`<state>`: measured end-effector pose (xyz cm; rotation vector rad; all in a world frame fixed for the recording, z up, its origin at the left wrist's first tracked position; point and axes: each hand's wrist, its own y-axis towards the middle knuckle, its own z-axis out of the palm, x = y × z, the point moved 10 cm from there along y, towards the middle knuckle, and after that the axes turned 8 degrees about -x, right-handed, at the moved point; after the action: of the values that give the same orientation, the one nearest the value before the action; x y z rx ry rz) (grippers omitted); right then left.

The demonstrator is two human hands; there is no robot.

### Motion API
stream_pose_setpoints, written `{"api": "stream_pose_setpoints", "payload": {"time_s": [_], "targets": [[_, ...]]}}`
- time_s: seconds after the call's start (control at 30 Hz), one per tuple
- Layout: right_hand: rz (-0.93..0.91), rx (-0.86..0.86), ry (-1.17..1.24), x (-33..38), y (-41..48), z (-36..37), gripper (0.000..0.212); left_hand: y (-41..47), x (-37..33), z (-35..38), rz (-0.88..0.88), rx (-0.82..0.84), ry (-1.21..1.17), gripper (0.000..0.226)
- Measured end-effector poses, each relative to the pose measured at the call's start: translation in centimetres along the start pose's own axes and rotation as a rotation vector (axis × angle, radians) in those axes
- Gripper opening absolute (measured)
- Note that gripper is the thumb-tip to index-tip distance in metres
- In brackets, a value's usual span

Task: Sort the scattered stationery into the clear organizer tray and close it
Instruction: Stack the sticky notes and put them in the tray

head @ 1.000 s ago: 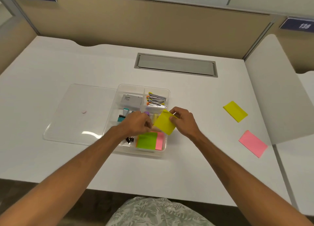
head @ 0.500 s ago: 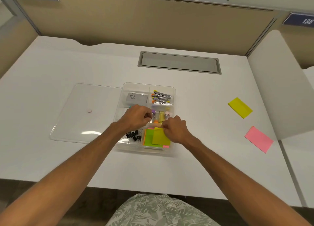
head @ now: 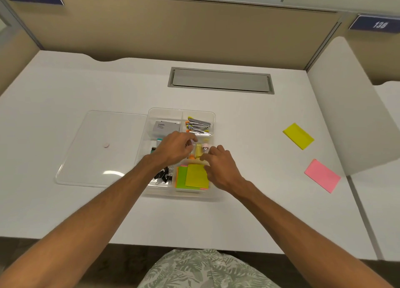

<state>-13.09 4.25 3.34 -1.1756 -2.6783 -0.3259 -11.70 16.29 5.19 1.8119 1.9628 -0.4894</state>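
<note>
The clear organizer tray (head: 213, 114) sits mid-desk, its clear lid (head: 97, 149) lying flat to the left. In the tray's near right compartment a yellow sticky pad (head: 196, 176) lies on top of green, orange and pink pads. My right hand (head: 220, 166) rests at that pad's right edge, fingers spread and holding nothing. My left hand (head: 175, 148) hovers over the middle compartment of highlighters (head: 198, 150), fingers curled and loose. A second yellow pad (head: 298, 135) and a pink pad (head: 322, 175) lie on the desk to the right.
The tray also holds a grey staple box (head: 165, 127), several staplers (head: 199, 126) and black binder clips (head: 163, 177). A grey cable hatch (head: 220, 80) lies behind the tray. A white divider panel (head: 346, 106) stands at the right, beige partitions behind.
My right hand carried the yellow pad down from above the tray, laid it on the stack in the near right compartment and let go. My left hand stayed over the tray.
</note>
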Motion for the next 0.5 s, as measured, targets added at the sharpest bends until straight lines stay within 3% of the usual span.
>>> {"api": "stream_pose_setpoints", "payload": {"time_s": [0.27, 0.5], "targets": [[0.135, -0.105, 0.12, -7.2, -1.5, -3.5, 0.025, 2.8, -4.5, 2.8, 0.041, -0.01, 0.004, 0.027], [0.326, -0.082, 0.088, -17.3, -5.5, -5.5, 0.025, 5.9, -11.6, 7.7, 0.169, 0.039, -0.011, 0.029]]}}
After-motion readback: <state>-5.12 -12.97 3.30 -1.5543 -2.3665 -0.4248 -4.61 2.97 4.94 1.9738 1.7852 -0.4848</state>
